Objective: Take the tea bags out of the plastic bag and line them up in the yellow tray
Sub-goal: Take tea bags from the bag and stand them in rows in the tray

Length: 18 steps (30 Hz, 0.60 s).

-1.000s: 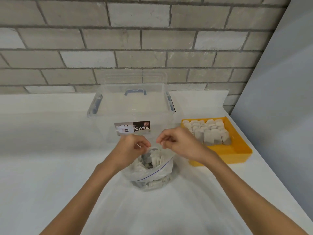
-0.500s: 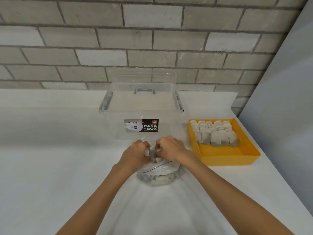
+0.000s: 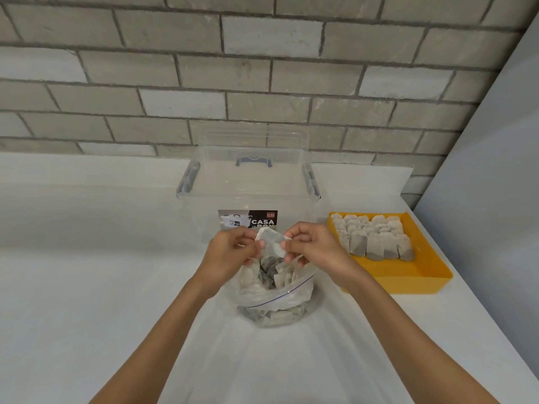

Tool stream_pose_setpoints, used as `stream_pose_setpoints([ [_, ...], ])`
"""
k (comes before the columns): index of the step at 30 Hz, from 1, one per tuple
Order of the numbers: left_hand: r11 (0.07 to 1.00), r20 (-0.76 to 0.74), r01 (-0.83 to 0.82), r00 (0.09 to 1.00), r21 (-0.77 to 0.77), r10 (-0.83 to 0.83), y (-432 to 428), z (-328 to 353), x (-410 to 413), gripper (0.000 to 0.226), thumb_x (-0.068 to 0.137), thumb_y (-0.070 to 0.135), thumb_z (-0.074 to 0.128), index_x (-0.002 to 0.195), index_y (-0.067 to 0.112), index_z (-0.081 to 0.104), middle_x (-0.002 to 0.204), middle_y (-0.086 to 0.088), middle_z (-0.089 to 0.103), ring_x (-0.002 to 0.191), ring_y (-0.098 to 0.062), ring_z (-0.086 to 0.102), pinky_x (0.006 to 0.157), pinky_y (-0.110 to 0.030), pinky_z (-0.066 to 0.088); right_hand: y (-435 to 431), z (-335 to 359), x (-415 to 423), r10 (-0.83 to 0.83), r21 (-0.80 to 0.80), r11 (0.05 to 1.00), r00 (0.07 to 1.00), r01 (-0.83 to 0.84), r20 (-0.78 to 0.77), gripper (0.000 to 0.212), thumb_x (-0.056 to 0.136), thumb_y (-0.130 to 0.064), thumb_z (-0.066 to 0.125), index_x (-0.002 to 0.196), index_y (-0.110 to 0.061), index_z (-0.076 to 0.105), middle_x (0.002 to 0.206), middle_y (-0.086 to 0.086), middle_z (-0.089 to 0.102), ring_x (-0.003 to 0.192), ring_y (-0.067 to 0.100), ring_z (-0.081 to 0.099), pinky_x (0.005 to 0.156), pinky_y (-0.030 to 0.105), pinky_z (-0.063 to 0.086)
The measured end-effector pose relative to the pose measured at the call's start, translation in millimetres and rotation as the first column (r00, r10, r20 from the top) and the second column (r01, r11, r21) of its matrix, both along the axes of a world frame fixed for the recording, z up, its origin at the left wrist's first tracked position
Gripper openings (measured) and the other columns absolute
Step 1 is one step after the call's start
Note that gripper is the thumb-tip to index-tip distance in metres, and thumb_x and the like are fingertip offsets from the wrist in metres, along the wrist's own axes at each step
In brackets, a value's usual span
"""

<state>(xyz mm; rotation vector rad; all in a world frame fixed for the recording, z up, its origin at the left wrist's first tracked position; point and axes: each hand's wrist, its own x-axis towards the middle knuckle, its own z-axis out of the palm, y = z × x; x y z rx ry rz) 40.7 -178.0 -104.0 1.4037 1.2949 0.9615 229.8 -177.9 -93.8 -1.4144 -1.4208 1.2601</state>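
Both hands pinch one tea bag (image 3: 270,242) between curled fingers just above the open plastic bag (image 3: 275,298) on the white table (image 3: 87,287): the left hand (image 3: 230,253) at its left edge, the right hand (image 3: 313,249) at its right. Rows of tea bags (image 3: 376,239) stand in the yellow tray (image 3: 408,279), to the right.

One dark label (image 3: 248,219) is spotted low on the front wall of the clear storage box (image 3: 201,199). "CASA" is read there in white capitals; the line beneath is covered by a tea bag (image 3: 269,243); the small red logo (image 3: 271,214) is left unread, too small.
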Motion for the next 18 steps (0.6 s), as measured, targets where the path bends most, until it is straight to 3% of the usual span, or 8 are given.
stream_pose_setpoints([
  [4, 0.995, 0.072, -0.044, 0.997, 0.094, 0.038, 0, 15, 5, 0.009, 0.082, 0.018, 0.074, 0.088, 0.013, 0.071, 0.071, 0.0, 0.07, 0.067, -0.008, 0.066, 0.064, -0.02, 0.054, -8, 1, 1, 0.06, -0.037, 0.997, 0.996, -0.062, -0.07, 0.012, 0.081, -0.004, 0.072, 0.085, -0.006, 0.061, 0.078, 0.017, 0.068, 0.062, 0.017, 0.066, 0.051, 0.022, 0.051],
  [8, 0.958, -0.036, 0.007, 0.999, 0.287, 0.003, 1, 27, 8, 0.008, 0.082, 0.017, 0.073, 0.089, 0.018, 0.075, 0.079, 0.01, 0.072, 0.069, 0.002, 0.061, 0.066, -0.01, 0.045, -10, 0, -1, 0.107, 0.007, 0.994, 0.992, -0.107, -0.07, 0.01, 0.081, -0.006, 0.072, 0.086, -0.007, 0.063, 0.08, 0.015, 0.068, 0.07, 0.02, 0.067, 0.055, 0.024, 0.052],
  [15, 0.951, -0.055, 0.06, 0.997, 0.303, -0.045, 2, 36, 9, 0.023, 0.077, 0.034, 0.076, 0.099, 0.029, 0.073, 0.095, 0.012, 0.072, 0.084, -0.005, 0.064, 0.077, -0.022, 0.05, -6, 5, -5, 0.036, 0.156, 0.988, 0.991, -0.016, -0.126, 0.012, 0.082, -0.003, 0.07, 0.091, 0.004, 0.067, 0.078, 0.014, 0.068, 0.068, 0.016, 0.067, 0.061, 0.027, 0.055],
  [18, 0.944, -0.037, 0.044, 0.999, 0.328, -0.034, 1, 36, 10, 0.01, 0.082, 0.028, 0.073, 0.091, 0.025, 0.075, 0.091, 0.011, 0.073, 0.083, -0.007, 0.065, 0.078, -0.022, 0.047, -5, 7, -5, 0.056, 0.179, 0.983, 0.992, -0.035, -0.112, 0.01, 0.081, -0.001, 0.07, 0.091, 0.002, 0.069, 0.081, 0.017, 0.069, 0.071, 0.018, 0.067, 0.063, 0.028, 0.057],
])
